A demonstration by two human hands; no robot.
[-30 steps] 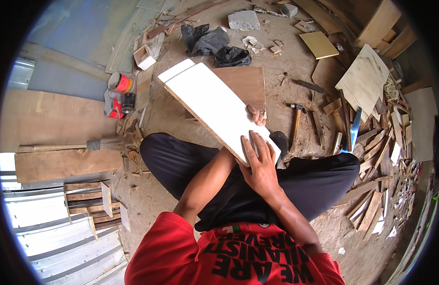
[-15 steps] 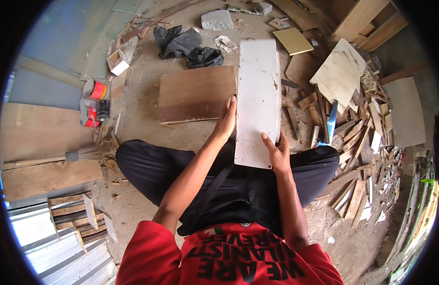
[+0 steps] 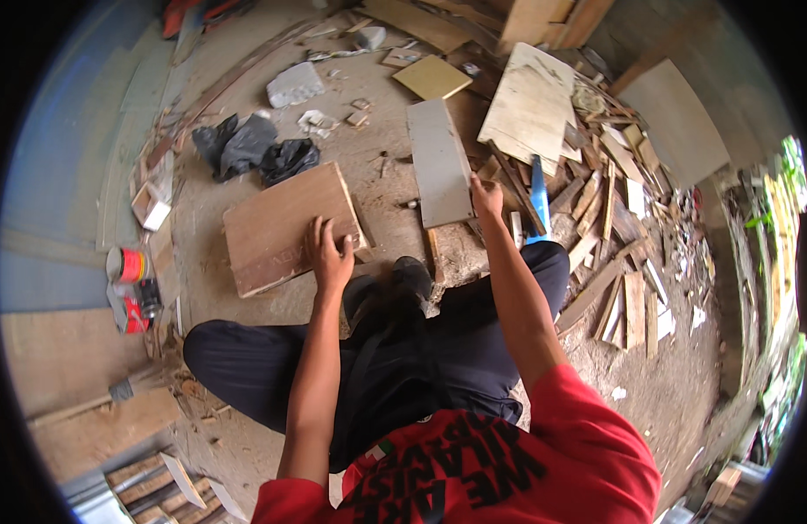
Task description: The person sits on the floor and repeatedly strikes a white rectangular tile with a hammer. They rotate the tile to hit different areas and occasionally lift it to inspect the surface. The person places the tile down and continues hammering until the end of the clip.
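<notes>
A long white board [image 3: 441, 166] slants away from me beyond my right knee. My right hand [image 3: 487, 197] grips its right edge near the close end, thumb and fingers closed round it. In front of me lies a brown wooden box-like piece [image 3: 285, 231], its broad face up and slightly turned. My left hand [image 3: 332, 255] rests on that piece's right side with the fingers spread. Just past its right side a small strip of wood [image 3: 366, 229] shows. My shoes [image 3: 412, 278] are between the two pieces and my lap.
Black plastic bags [image 3: 250, 148] and a pale block [image 3: 295, 84] lie beyond. A blue-bladed saw [image 3: 539, 199], a pale panel [image 3: 527, 109] and heaped wood scraps [image 3: 626, 210] are at right. Paint tins [image 3: 128, 265] stand at left.
The white board has moved right and away from my lap. My left hand has left it for the brown piece, which now sits turned. My view has shifted to the right.
</notes>
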